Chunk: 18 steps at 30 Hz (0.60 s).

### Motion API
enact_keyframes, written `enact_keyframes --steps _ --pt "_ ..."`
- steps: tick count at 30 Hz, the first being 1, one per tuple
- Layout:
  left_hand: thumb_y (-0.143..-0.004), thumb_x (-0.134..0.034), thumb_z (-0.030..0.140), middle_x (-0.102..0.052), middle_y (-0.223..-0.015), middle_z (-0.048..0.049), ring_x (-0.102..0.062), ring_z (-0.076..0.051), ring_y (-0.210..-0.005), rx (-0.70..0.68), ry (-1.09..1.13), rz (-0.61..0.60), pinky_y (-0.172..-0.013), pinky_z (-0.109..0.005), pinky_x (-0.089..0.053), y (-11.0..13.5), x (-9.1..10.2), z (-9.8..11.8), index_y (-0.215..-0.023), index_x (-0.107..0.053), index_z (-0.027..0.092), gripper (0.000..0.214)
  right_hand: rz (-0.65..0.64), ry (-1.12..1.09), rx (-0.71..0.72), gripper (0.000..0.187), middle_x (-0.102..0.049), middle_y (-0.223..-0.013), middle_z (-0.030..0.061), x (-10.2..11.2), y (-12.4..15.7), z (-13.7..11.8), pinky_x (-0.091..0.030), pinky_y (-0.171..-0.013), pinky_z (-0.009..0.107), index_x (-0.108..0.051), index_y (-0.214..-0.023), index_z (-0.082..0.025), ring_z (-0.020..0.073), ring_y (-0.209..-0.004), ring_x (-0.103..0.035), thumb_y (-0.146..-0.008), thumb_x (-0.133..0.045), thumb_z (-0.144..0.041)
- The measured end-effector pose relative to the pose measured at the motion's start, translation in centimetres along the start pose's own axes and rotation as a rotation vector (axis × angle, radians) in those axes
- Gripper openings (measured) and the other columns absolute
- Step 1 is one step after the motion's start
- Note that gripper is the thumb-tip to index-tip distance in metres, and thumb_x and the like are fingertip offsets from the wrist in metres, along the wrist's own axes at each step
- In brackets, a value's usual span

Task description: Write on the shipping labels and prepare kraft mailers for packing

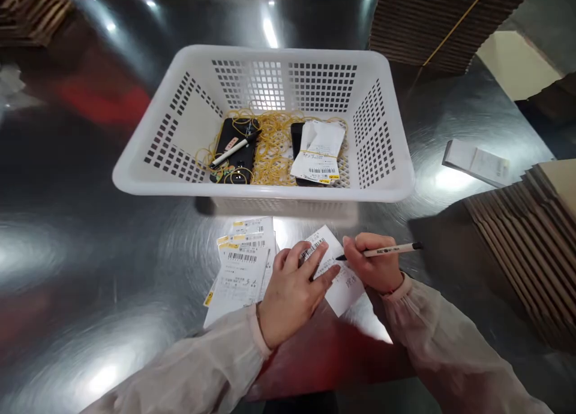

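My left hand (292, 291) lies flat, fingers stretched, pressing down a white barcode slip (338, 282) on the steel table. My right hand (372, 263) is closed round a white pen (387, 251), whose black tip touches the slip. A stack of several similar slips with yellow tags (240, 264) lies just left of my left hand. Both sleeves are pale and translucent.
A white perforated basket (265, 189) stands beyond the slips, holding yellow rubber bands (272, 144), two dark phones (236, 147), a marker and a folded receipt (319, 153). Flattened cardboard is stacked at the right (531, 234) and far right back. A folded paper (474, 161) lies on the table.
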<state>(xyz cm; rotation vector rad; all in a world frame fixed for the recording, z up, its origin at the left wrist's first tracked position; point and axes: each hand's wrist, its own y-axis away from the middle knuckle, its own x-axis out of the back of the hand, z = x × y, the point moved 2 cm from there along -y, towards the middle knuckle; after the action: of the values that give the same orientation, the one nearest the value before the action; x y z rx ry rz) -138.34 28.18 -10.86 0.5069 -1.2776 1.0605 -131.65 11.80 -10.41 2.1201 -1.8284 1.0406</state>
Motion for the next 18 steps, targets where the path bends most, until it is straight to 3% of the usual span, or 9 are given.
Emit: enact_keyframes --steps 12,18 --pt "-0.089 -0.057 0.026 -0.059 -0.133 -0.0072 -0.044 -0.033 -0.117 0.004 -0.006 0.000 -0.087 -0.048 -0.036 0.0 0.1 0.0 -0.116 -0.065 0.031 0.029 -0.026 -0.029 -0.016 0.048 -0.028 -0.041 -0.0067 0.1 0.0 0.2 -0.024 -0.041 0.023 -0.026 -0.047 -0.020 0.0056 -0.041 -0.024 -0.085 -0.053 -0.028" --pt "-0.090 -0.056 0.027 -0.059 -0.133 -0.0069 -0.045 -0.033 -0.115 -0.001 0.009 -0.003 -0.085 -0.047 -0.035 -0.1 0.2 0.0 -0.115 -0.065 0.031 0.027 0.119 0.073 -0.021 0.048 -0.035 -0.039 -0.0056 1.0 0.1 0.0 -0.028 -0.042 0.023 -0.030 -0.044 -0.020 0.0059 -0.039 -0.029 -0.084 -0.057 -0.025"
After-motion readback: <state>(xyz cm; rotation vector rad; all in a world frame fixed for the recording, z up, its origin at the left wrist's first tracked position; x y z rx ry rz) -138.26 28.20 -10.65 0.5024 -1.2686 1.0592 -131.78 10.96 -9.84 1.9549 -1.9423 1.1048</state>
